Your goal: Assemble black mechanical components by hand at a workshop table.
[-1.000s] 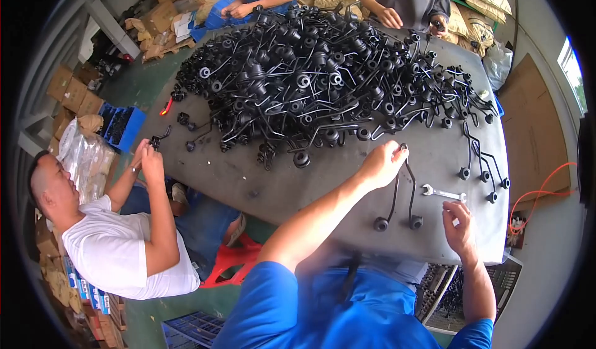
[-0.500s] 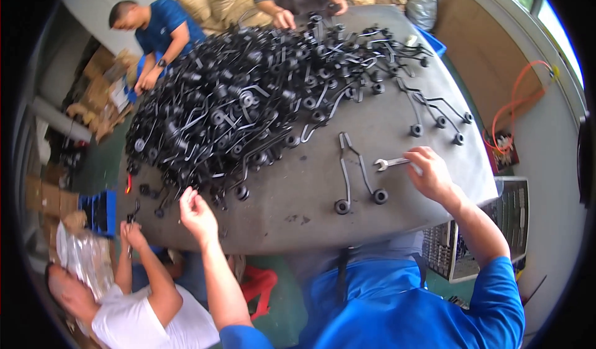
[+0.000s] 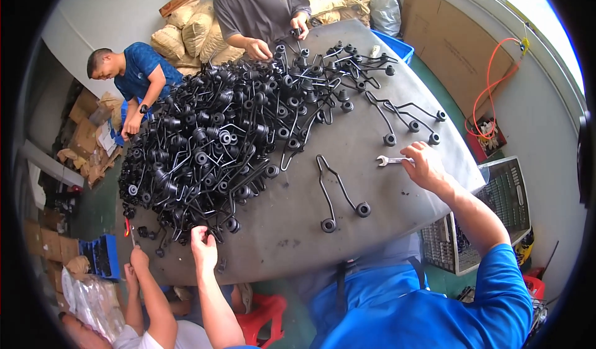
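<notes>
My right hand (image 3: 425, 168) is closed round a silver open-end wrench (image 3: 391, 161), its jaw pointing left above the grey table. My left hand (image 3: 203, 246) is at the near edge of a big pile of black bent rods (image 3: 205, 144) with round rubber-like ends. Its thumb stands apart from the fingers next to the black parts; no part shows in its grasp. Between my hands, a V-shaped pair of bent rods (image 3: 332, 187) lies on the table. Farther right, several more bent rods (image 3: 410, 116) lie apart from the pile.
A person in grey (image 3: 261, 14) handles parts across the grey table (image 3: 279, 237). Another in blue (image 3: 143, 76) works at the far left. A third person's hands (image 3: 138, 265) are close to my left arm. A grey crate (image 3: 459, 250) and a red stool (image 3: 270, 318) stand below the table.
The view has tilted, so the pile and table sit lower. My left hand has its fingers at the pile's near edge. My right hand still holds the wrench in about the same place.
</notes>
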A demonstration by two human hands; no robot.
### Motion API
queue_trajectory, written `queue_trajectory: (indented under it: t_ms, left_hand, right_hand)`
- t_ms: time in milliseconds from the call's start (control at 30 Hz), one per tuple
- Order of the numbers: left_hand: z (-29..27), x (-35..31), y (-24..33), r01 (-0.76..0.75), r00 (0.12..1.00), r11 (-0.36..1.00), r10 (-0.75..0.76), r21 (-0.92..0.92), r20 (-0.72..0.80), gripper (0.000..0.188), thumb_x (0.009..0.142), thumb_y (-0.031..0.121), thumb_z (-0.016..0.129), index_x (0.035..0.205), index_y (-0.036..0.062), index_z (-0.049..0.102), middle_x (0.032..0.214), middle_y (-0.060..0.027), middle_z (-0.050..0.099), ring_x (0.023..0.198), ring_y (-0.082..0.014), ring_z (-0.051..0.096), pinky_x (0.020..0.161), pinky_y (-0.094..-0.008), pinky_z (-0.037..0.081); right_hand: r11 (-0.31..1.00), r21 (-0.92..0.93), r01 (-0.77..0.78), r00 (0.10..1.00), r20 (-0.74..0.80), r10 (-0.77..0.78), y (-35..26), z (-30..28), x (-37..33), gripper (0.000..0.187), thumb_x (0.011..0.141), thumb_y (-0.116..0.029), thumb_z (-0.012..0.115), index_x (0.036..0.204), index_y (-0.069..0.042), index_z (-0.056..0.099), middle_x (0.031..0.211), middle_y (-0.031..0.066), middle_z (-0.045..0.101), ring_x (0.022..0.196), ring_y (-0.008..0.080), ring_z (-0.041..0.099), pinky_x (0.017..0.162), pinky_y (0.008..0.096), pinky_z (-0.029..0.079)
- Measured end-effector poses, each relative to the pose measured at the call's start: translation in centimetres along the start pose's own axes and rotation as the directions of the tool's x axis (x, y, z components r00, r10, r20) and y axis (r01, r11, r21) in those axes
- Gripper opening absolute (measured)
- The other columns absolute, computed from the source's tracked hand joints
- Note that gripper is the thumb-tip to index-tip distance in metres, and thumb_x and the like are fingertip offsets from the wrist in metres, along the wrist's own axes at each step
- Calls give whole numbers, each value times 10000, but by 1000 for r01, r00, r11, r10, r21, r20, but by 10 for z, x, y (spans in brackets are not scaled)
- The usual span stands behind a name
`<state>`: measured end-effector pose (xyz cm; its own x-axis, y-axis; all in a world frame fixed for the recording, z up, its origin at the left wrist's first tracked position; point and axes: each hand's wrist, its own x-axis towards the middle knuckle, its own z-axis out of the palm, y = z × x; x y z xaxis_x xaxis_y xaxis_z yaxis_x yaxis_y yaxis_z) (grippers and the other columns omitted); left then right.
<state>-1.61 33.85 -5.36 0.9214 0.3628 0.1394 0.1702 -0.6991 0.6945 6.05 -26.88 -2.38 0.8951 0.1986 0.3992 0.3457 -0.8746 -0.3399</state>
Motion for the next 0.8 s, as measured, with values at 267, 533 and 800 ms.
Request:
queue_trajectory:
  t_ms: [267, 533, 800]
  left_hand:
    - [-4, -15, -13, 134, 990, 970, -141, -204, -22, 409, 763, -76, 681, 1131, 19, 531, 943, -60, 597, 814, -133, 570, 748, -271, 510]
    - [-14, -41, -25, 70, 950, 892, -197, -447, -244, 401, 711, -106, 687, 1072, 34, 581, 909, -23, 567, 809, -123, 548, 762, -252, 487]
    - [-23, -66, 102, -73, 965, 840, -76, -537, -250, 331, 828, -98, 606, 1142, 3, 589, 1061, -70, 622, 950, -141, 597, 903, -279, 486]
  right_hand:
    - [899, 415, 141, 908, 307, -285, -90, 23, -5, 406, 810, -263, 703, 1125, -25, 605, 954, 145, 662, 904, 351, 618, 809, 430, 519]
    - [877, 426, 221, 865, 329, -378, -111, 40, -23, 372, 851, -264, 657, 1146, -42, 608, 952, 135, 654, 962, 333, 604, 856, 418, 510]
    - [848, 523, 89, 869, 375, -323, -123, 16, -3, 330, 906, -297, 631, 1116, -45, 602, 869, 127, 675, 816, 339, 648, 737, 425, 533]
